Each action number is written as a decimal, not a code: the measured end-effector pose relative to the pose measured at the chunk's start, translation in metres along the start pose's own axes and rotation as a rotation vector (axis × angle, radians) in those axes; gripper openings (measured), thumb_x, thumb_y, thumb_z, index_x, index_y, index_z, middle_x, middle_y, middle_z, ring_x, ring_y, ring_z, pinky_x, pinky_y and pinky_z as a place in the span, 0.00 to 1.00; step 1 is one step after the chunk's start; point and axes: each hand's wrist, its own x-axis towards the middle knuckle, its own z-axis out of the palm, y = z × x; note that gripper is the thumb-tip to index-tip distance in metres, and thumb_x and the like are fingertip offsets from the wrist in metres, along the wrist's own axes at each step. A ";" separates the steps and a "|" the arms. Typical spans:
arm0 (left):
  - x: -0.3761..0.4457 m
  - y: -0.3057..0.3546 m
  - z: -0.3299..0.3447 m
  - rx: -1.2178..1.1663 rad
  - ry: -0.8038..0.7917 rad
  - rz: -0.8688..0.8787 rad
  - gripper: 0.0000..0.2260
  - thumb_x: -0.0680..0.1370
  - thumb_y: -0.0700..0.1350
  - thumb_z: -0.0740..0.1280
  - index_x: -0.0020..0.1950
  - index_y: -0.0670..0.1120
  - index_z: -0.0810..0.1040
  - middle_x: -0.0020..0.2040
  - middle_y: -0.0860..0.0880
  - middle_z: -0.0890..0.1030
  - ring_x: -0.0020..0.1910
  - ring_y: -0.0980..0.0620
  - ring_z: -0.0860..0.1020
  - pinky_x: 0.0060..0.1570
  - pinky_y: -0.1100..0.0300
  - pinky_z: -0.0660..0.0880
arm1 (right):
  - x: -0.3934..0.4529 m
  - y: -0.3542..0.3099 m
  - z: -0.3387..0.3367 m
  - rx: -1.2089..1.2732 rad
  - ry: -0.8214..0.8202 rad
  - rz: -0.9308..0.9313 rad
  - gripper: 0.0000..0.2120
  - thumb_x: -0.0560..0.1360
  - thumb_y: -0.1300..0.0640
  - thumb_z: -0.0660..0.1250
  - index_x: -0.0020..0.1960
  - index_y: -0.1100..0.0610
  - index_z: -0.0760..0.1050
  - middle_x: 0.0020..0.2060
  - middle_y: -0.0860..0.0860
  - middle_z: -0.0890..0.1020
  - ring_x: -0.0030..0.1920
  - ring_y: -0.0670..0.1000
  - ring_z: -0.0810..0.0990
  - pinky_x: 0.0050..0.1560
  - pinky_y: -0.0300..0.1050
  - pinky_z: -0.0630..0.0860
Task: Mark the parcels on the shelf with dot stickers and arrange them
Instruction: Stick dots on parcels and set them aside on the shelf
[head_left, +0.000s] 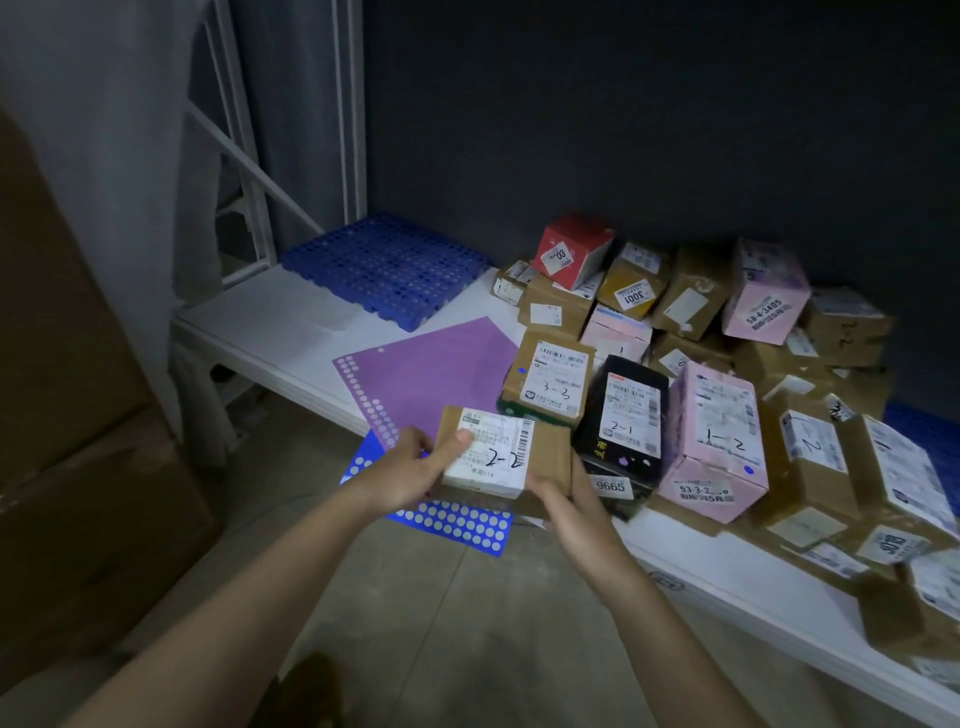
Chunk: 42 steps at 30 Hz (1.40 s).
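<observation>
Head view: at lower centre of the frame both hands hold a brown parcel (501, 457) with "2-2" written on its white label, just in front of the white shelf (270, 322). The left hand (410, 470) grips its left edge, thumb pressed on the label; the right hand (558, 499) curls round its lower right corner. Under the parcel lies a blue dot sticker sheet (457, 525), with a purple sticker sheet (431, 374) above it. To the right sit parcels marked 3-3 (553, 382), 2-1 (623, 410) and 1-2 (719, 436). A blue plastic pallet (384, 265) rests upper left.
</observation>
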 end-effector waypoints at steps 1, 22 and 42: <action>0.005 -0.003 0.003 0.003 0.012 -0.008 0.28 0.74 0.69 0.55 0.59 0.47 0.65 0.55 0.48 0.77 0.53 0.49 0.78 0.54 0.50 0.75 | 0.003 0.003 0.001 -0.034 0.014 0.003 0.20 0.80 0.52 0.60 0.68 0.37 0.60 0.56 0.33 0.73 0.52 0.29 0.71 0.52 0.29 0.68; 0.069 -0.041 0.000 0.119 0.348 0.080 0.17 0.80 0.47 0.62 0.68 0.46 0.72 0.64 0.43 0.73 0.65 0.45 0.70 0.62 0.58 0.65 | 0.096 0.013 0.009 -1.112 0.643 -0.340 0.16 0.72 0.53 0.72 0.55 0.60 0.77 0.57 0.64 0.75 0.53 0.64 0.72 0.49 0.58 0.71; 0.080 -0.057 -0.005 0.278 0.602 0.106 0.15 0.78 0.45 0.64 0.65 0.45 0.74 0.64 0.43 0.72 0.63 0.42 0.67 0.63 0.56 0.61 | 0.086 0.033 0.070 -0.911 0.271 -0.678 0.12 0.71 0.58 0.62 0.48 0.58 0.83 0.51 0.53 0.82 0.53 0.54 0.74 0.51 0.48 0.71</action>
